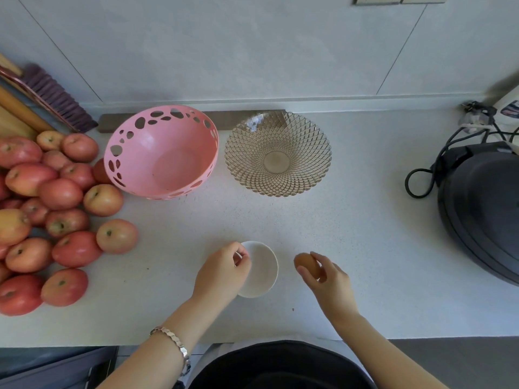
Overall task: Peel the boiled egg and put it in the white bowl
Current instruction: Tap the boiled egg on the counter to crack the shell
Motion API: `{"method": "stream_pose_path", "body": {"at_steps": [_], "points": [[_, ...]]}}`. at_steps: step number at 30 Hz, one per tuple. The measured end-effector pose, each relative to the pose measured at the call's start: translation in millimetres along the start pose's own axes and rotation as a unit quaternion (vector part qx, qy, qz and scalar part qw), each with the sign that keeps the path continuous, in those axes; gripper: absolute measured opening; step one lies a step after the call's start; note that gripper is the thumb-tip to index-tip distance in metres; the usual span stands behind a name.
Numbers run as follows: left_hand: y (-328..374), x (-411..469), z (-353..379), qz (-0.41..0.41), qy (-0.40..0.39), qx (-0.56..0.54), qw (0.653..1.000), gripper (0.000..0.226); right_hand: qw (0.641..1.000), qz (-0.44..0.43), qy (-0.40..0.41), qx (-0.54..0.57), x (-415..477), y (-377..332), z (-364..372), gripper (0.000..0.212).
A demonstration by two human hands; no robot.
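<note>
While the brown egg [305, 264] keeps its whole shell, the task stands at its very start: peeling is not yet begun. The right hand [327, 279] has its grip pinching the egg, low over the worktop [351, 220] and just right of the white bowl [262, 269]. The left hand [223, 272] pinches the bowl's near rim. Next, I judge, the shell needs cracking with a firm tap on the worktop.

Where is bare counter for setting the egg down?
Free: the speckled counter between the small white bowl, the clear patterned glass bowl and the black appliance. Crowded: the left side, with red apples beside the pink perforated bowl.
</note>
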State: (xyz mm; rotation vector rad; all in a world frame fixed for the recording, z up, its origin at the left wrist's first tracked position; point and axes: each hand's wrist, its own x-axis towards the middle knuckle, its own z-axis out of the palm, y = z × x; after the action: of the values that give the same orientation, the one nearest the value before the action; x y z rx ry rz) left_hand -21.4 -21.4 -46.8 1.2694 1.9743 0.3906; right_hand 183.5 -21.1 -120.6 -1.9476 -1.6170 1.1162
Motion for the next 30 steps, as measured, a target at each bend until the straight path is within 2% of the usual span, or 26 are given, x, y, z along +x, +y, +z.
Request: {"method": "stream_pose_path", "body": {"at_steps": [3,5,7,8,10,12,13,14,16,19,25,30], "points": [[3,1,1,0.002,-0.016,0.004,1.0,0.014,0.998,0.052,-0.036,0.027,0,-3,-3,0.051],[6,2,1,-0.003,-0.042,-0.007,0.999,0.014,0.998,0.034,-0.032,0.043,0,-12,-8,0.051],[15,2,-1,-0.028,-0.074,-0.092,0.993,0.011,0.997,-0.011,-0.01,0.076,-5,-31,-15,0.049],[21,2,-4,-0.055,-0.1,-0.173,0.978,0.008,0.995,-0.039,0.0,0.095,-8,-41,-18,0.046],[33,1,-8,-0.104,-0.182,-0.337,0.918,0.023,0.987,-0.096,0.016,0.126,-14,-62,-25,0.043],[40,-1,-12,-0.099,-0.237,-0.424,0.868,0.041,0.978,-0.146,0.025,0.144,-19,-80,-32,0.044],[42,-2,-13,-0.087,-0.244,-0.444,0.858,0.047,0.975,-0.161,0.025,0.149,-20,-88,-35,0.046],[43,-3,-14,-0.077,-0.242,-0.456,0.853,0.05,0.974,-0.168,0.022,0.149,-21,-93,-38,0.047],[45,-5,-15,-0.063,-0.216,-0.459,0.859,0.042,0.975,-0.173,0.008,0.142,-23,-99,-43,0.047],[44,-9,-15,-0.052,-0.193,-0.465,0.863,0.028,0.973,-0.202,0.013,0.111,-25,-101,-49,0.034],[49,-16,-15,-0.028,-0.181,-0.491,0.852,0.034,0.96,-0.238,0.045,0.138,-28,-100,-55,0.026],[52,-20,-11,-0.025,-0.149,-0.492,0.858,0.022,0.962,-0.229,0.068,0.136,-30,-98,-52,0.025]]}}
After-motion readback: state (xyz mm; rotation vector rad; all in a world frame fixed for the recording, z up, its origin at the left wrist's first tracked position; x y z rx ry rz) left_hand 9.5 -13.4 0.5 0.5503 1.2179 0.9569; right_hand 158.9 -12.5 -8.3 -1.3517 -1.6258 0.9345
